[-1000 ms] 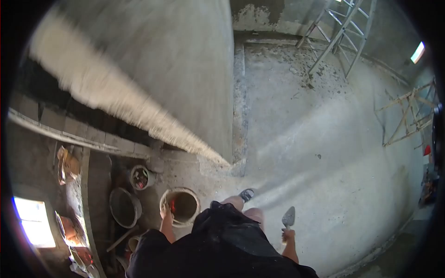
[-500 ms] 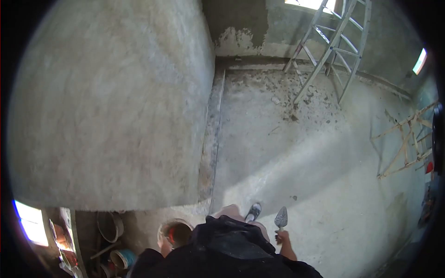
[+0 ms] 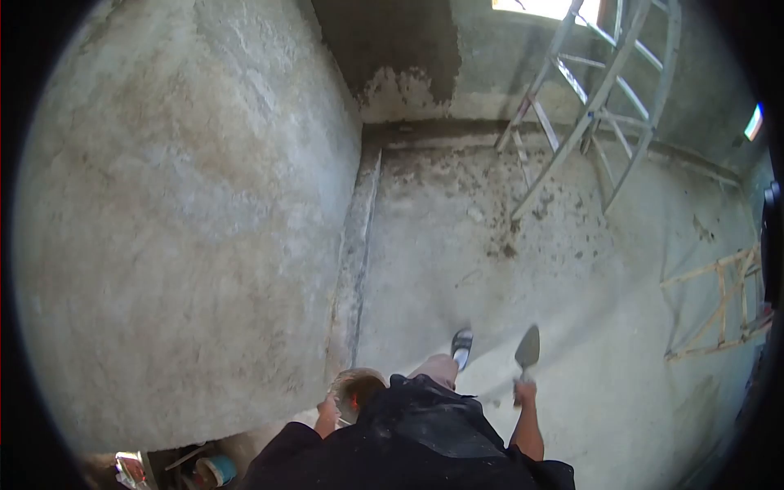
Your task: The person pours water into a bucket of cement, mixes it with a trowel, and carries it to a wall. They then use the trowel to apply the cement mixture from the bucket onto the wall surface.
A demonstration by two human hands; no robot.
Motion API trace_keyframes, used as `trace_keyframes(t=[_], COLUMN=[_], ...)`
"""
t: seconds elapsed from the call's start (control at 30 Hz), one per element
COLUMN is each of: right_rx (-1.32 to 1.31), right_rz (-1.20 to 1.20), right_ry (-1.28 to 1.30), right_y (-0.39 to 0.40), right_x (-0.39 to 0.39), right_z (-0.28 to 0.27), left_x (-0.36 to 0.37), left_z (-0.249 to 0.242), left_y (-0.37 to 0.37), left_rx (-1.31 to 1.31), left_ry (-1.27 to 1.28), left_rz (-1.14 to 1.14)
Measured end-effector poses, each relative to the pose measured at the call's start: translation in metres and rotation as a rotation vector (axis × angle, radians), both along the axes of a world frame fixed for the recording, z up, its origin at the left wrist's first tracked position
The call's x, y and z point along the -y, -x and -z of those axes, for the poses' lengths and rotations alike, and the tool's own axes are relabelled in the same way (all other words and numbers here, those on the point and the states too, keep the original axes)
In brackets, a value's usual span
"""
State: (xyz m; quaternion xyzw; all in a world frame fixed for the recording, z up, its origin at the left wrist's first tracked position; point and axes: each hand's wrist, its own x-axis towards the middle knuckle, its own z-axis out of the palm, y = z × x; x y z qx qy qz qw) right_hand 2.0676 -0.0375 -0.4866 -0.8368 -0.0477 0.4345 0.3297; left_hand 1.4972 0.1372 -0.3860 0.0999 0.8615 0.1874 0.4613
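My right hand (image 3: 525,392) is wrapped round the handle of a pointed trowel (image 3: 528,346), whose blade points forward over the floor. At my left side a round bucket (image 3: 357,376) hangs beside my body, with something reddish in it that I cannot make out. My left hand (image 3: 328,407) is closed on the bucket's rim at its left side. The dark shirt covers part of the bucket. One foot in a dark sandal (image 3: 462,347) is stepping forward between the bucket and the trowel.
A metal stepladder (image 3: 590,114) stands near the far wall, with dark crumbs of debris (image 3: 510,249) by its feet. A wooden frame (image 3: 719,302) is at the right. A large plastered wall (image 3: 188,237) rises on the left. Behind it at lower left is a blue-rimmed bucket (image 3: 219,470).
I have moved forward across the floor, carrying the bucket and the trowel. The ladder and wooden frame appear nearer, and the containers at lower left have mostly slipped out of view.
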Motion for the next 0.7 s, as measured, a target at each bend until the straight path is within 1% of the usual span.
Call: trace_keyframes(t=[0.03,0.07,0.1,0.13,0.17,0.2,0.27,0.33,0.37,0.4,0.43,0.47,0.53,0.57,0.6,0.63,0.67,0.7], right_rx=[-0.023,-0.087,-0.149,-0.215,-0.281,-0.277,0.089,0.464,0.64,0.951,0.95,0.725,0.27,0.406,0.532,0.095,-0.394,-0.205], right_rz=[0.025,0.016,0.004,-0.043,-0.084,-0.095,-0.546,-0.978,-1.193,-1.434,-1.444,-1.386,-1.227,-1.345,-1.461,-1.07,-0.333,-0.556], right_ry=[0.061,0.179,0.305,0.367,0.424,0.425,0.022,-0.402,-0.617,-0.274,-0.278,-0.085,0.294,0.228,0.164,0.21,0.134,0.136], right_y=[-0.011,-0.024,-0.037,-0.057,-0.073,-0.094,-0.138,-0.192,-0.216,-0.233,-0.248,-0.263,-0.285,-0.295,-0.295,-0.293,-0.291,-0.288], right_x=[0.003,-0.006,-0.012,-0.015,-0.024,-0.034,-0.035,-0.039,-0.041,-0.064,-0.097,-0.148,-0.253,-0.308,-0.355,-0.421,-0.468,-0.518], right_z=[0.005,0.001,-0.01,-0.01,-0.014,0.007,0.038,0.082,0.099,0.128,0.132,0.131,0.116,0.101,0.062,0.014,0.013,-0.005], left_x=[-0.021,-0.045,-0.066,-0.084,-0.104,-0.134,-0.19,-0.248,-0.277,-0.308,-0.34,-0.37,-0.415,-0.449,-0.472,-0.497,-0.526,-0.544], left_z=[-0.01,-0.018,-0.016,-0.013,-0.016,-0.023,-0.04,-0.039,-0.052,-0.055,-0.058,-0.06,-0.07,-0.078,-0.084,-0.095,-0.109,-0.123], left_y=[-0.048,-0.086,-0.108,-0.127,-0.152,-0.18,-0.224,-0.262,-0.287,-0.306,-0.324,-0.342,-0.372,-0.39,-0.404,-0.415,-0.431,-0.447], left_rx=[-0.071,-0.141,-0.067,0.004,0.018,0.027,0.069,0.08,0.116,0.159,0.182,0.204,0.227,0.263,0.272,0.263,0.316,0.373], left_ry=[0.06,0.126,0.025,-0.075,-0.129,-0.185,-0.214,-0.304,-0.316,-0.362,-0.406,-0.448,-0.452,-0.485,-0.515,-0.505,-0.521,-0.53], left_rz=[-0.056,-0.115,-0.079,-0.048,-0.02,0.015,0.053,0.129,0.12,0.118,0.095,0.07,0.036,0.024,0.077,0.083,0.102,0.101])
